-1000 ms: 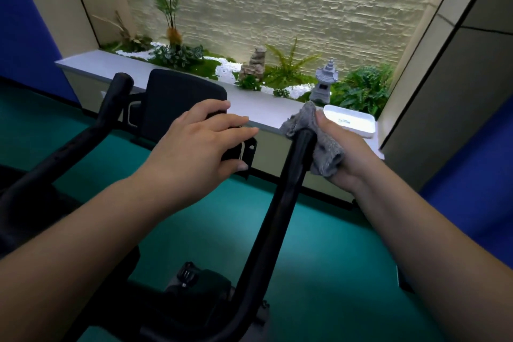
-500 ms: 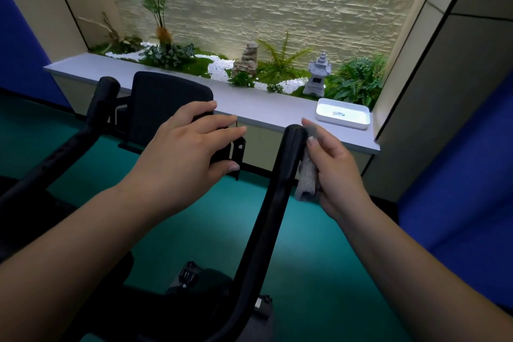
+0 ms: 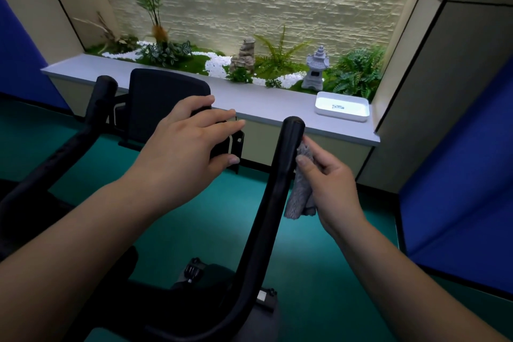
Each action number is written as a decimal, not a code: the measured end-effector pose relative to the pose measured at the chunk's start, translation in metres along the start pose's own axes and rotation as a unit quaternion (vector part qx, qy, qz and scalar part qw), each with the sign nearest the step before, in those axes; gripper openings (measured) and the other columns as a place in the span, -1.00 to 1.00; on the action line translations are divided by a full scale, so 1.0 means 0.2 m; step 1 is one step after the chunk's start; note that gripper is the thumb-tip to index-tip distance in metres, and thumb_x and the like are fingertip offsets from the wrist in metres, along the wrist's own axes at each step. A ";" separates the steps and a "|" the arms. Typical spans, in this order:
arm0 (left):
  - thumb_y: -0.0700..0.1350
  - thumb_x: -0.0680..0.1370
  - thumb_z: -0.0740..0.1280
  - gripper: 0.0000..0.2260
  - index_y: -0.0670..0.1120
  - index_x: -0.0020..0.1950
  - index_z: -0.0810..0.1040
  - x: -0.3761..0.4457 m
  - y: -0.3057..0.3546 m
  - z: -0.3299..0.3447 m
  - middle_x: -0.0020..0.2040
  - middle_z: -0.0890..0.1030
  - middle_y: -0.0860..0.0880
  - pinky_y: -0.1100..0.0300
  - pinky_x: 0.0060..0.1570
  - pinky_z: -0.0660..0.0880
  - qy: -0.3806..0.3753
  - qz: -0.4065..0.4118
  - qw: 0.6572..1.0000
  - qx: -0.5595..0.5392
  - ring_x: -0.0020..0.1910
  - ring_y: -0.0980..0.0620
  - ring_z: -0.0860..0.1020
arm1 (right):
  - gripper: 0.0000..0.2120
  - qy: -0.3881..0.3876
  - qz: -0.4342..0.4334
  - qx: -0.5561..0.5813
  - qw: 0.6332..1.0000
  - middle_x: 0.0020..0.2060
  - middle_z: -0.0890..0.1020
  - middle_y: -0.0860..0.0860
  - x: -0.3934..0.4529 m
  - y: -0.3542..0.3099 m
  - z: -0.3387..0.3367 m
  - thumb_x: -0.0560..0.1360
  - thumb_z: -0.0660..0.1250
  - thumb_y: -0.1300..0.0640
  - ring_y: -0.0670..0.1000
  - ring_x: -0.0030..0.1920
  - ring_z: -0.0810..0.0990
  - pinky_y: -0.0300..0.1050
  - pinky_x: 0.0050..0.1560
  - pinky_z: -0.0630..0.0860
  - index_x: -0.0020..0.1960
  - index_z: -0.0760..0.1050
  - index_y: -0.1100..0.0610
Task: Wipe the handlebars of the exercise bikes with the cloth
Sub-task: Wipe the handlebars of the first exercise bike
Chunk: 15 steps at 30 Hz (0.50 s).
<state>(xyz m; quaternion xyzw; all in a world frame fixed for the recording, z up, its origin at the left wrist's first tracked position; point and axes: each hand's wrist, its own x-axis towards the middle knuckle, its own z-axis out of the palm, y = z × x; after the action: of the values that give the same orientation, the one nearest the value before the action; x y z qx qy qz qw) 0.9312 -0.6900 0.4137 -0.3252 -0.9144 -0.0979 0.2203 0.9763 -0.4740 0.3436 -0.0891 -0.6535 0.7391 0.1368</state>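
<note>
bracing the bike, the left hand (image 3: 186, 144) lies flat with fingers spread over the black console panel (image 3: 166, 108), probably to steady it. the right hand (image 3: 330, 183) pinches a folded grey fuzzy cloth (image 3: 298, 197) against the outer side of the black curved right handlebar (image 3: 280, 175), just below its rounded tip.

Cloth (image 3: 298, 191) right of handlebar (image 3: 277, 175); tray (image 3: 342, 107) on ledge (image 3: 266, 104) behind

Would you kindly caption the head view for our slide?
Right hand presses a grey cloth against the bike's right handlebar; left hand steadies the console.
</note>
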 end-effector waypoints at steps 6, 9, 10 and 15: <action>0.04 0.41 0.45 -0.51 -0.03 0.31 0.51 0.00 0.00 0.01 0.27 0.54 0.02 -0.08 0.27 0.34 0.011 0.007 1.000 0.009 0.37 -0.13 0.32 | -0.80 0.001 0.049 -0.001 0.999 -0.40 0.56 0.10 -0.09 0.06 0.03 0.55 0.23 -0.07 0.06 -0.49 0.45 -0.18 -0.51 0.40 -0.01 0.62 -0.07; 0.03 0.41 0.46 -0.51 -0.03 0.31 0.52 0.00 0.00 0.00 0.27 0.54 0.01 -0.07 0.28 0.33 0.010 0.011 1.000 0.010 0.37 -0.13 0.32 | -0.75 0.012 0.077 0.030 0.996 -0.35 0.59 0.07 -0.05 0.04 0.04 0.53 0.26 -0.12 0.07 -0.48 0.45 -0.16 -0.49 0.40 0.13 0.58 -0.09; 0.04 0.41 0.46 -0.51 -0.02 0.31 0.51 0.00 0.00 0.01 0.27 0.54 0.02 -0.07 0.29 0.32 0.010 0.010 1.000 0.008 0.37 -0.13 0.32 | -0.73 0.011 0.082 0.039 0.996 -0.30 0.62 0.03 -0.04 0.03 0.04 0.53 0.28 -0.09 0.05 -0.49 0.45 -0.17 -0.49 0.39 0.19 0.55 -0.10; 0.04 0.41 0.45 -0.51 -0.02 0.32 0.51 0.00 -0.01 0.02 0.27 0.54 0.02 -0.07 0.28 0.33 0.014 0.008 1.000 0.002 0.37 -0.13 0.31 | -0.70 -0.054 0.103 0.078 0.990 -0.35 0.54 0.14 -0.06 0.04 0.01 0.45 0.33 -0.05 0.02 -0.57 0.42 -0.25 -0.55 0.33 0.10 0.56 0.10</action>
<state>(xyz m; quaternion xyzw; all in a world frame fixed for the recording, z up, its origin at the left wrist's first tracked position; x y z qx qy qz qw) 0.9293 -0.6898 0.4107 -0.3309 -0.9087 -0.0985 0.2347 0.9874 -0.4800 0.3358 -0.1055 -0.5876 0.8016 0.0308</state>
